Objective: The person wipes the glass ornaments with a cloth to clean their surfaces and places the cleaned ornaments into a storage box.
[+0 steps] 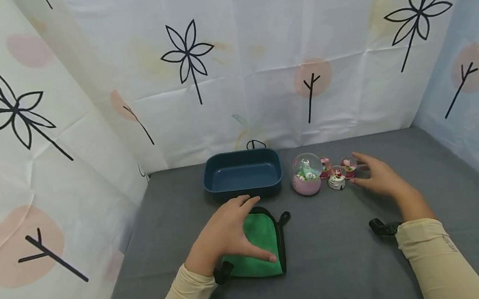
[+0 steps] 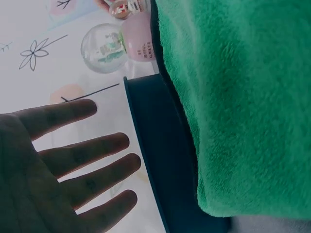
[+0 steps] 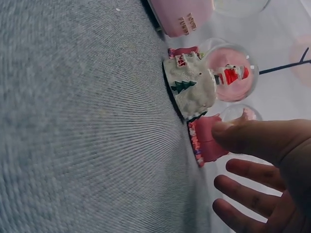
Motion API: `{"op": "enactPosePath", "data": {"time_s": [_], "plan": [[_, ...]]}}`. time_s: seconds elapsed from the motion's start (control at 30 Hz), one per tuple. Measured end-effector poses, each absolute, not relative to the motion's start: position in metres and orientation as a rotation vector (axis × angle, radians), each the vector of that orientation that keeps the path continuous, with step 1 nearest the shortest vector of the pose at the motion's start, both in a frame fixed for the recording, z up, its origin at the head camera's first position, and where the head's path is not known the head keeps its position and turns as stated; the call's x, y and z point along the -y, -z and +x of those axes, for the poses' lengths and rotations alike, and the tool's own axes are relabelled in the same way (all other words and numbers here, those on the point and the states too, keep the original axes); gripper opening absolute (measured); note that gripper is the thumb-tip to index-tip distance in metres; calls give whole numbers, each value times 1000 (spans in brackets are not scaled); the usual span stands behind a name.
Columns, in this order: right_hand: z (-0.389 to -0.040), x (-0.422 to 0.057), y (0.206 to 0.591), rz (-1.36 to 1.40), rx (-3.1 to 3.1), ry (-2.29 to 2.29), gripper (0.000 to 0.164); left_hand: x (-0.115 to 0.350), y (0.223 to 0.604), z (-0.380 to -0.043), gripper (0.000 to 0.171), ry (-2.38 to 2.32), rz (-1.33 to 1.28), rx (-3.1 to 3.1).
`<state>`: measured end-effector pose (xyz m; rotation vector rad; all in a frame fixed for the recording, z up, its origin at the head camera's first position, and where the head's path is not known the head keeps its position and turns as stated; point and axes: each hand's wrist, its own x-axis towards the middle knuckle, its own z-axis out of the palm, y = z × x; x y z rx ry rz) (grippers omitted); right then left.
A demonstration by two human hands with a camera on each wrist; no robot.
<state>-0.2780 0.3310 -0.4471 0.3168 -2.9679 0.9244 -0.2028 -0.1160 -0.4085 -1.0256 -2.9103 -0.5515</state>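
Observation:
Over a green cloth [image 1: 261, 239] with black edging and a hanging loop, my left hand [image 1: 229, 233] hovers with fingers spread, holding nothing. My right hand [image 1: 379, 174] reaches beside a small snow globe [image 1: 349, 167] with a red-pink base, its thumb and fingers apart around the globe's near side. In the right wrist view the thumb overlaps that pink base [image 3: 210, 141]; whether it touches cannot be told. Left of it stands a white-based snow globe [image 1: 336, 181] with a Santa figure. Behind is another small pink globe [image 1: 325, 166], and a large pink-based globe [image 1: 307, 176] stands further left.
A dark blue rectangular tray [image 1: 244, 191] stands at the back, left of the globes. Grey cloth covers the table [image 1: 326, 268]. White patterned fabric [image 1: 255, 58] hangs behind and along both sides. Dark straps [image 1: 383, 227] show at the wrists.

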Motion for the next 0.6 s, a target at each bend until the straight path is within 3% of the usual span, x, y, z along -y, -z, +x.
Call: {"op": "enactPosePath", "data": {"time_s": [0.2, 0.6], "plan": [[-282, -336, 456, 286, 2950, -1003, 74, 113, 412, -204, 125, 529, -1027, 2980], [-293, -339, 460, 246, 2931, -1049, 64, 109, 422, -207, 130, 434, -1016, 3090]]}}
